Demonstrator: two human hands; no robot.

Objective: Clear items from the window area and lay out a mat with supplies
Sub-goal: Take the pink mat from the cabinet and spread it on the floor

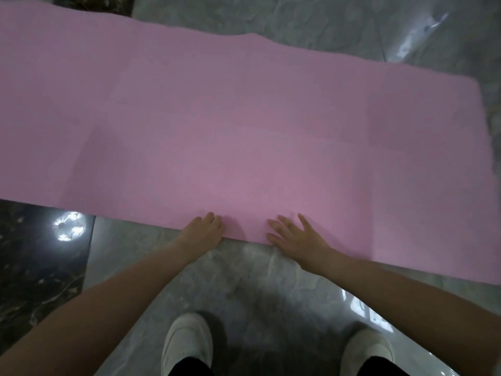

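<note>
we have the pink mat (230, 126) spread flat on the grey marble floor (244, 280). our left hand (202, 234) rests on the mat's near edge, fingers together, gripping nothing. our right hand (295, 240) lies beside it on the mat, fingers splayed flat, holding nothing. two white shoes (187, 343) stand just short of the mat. a dark floor band (40, 267) runs under the mat's left part.

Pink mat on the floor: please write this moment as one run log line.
flat pink foam mat: unrolled on glossy marble floor | left hand: on near edge | right hand: flat, fingers spread | supplies: none visible
</note>
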